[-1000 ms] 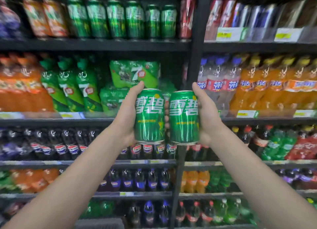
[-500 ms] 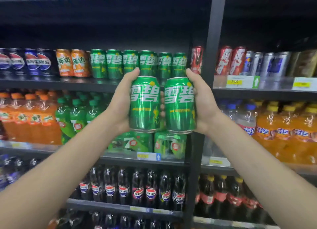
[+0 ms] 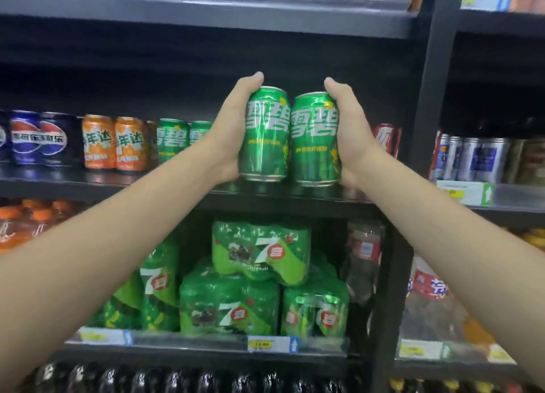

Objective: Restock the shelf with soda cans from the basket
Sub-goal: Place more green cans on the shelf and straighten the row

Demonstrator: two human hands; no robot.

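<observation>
The two green soda cans, the left can (image 3: 263, 134) and the right can (image 3: 316, 140), now stand upright and side by side right at the front edge of the can shelf (image 3: 97, 183), their bases level with or just above its lip; whether they already touch it cannot be told. A second ago they were held lower, in front of the bottle rows, and half a second ago they had risen to just below this shelf, so the lift is essentially done and what remains, by my reading, is to slide them back into the gap beside the shelved green cans (image 3: 174, 139). The left hand (image 3: 233, 133) wraps its can from the left side, thumb up over the top rim, fingers curled around the far side and out of sight. The right hand (image 3: 348, 136) mirrors it on the other can, thumb hooked near the rim, palm clasping the side. Both forearms reach up and forward, converging toward the middle. To the left on the same shelf stand orange cans (image 3: 115, 143) and blue cola cans (image 3: 38, 139); a red can (image 3: 386, 139) shows just right of the right hand. Below sit shrink-wrapped green multipacks (image 3: 259, 254). The basket is not in view.
</observation>
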